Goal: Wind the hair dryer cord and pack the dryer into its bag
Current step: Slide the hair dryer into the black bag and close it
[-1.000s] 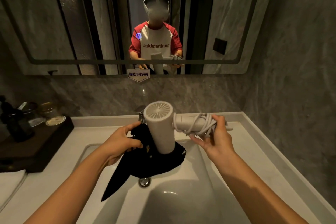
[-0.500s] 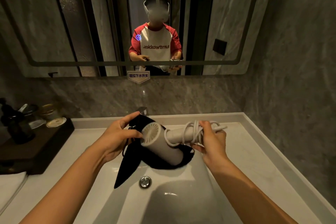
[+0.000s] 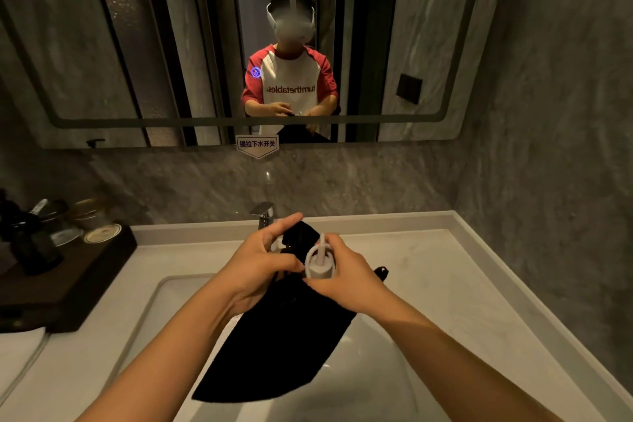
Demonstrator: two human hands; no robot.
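The hair dryer (image 3: 320, 262) is being held almost wholly inside the black bag (image 3: 284, 346) above the sink (image 3: 394, 370).

Only the white handle end, with the cord (image 3: 313, 255) looped around it, is showing at the bag's mouth. The bag's rim is being gripped by the left hand (image 3: 260, 267), its forefinger stretched out. The dryer end is being clasped by the curled fingers of the right hand (image 3: 346, 279). The bag's body is hanging slack over the basin, below the faucet (image 3: 263, 214).
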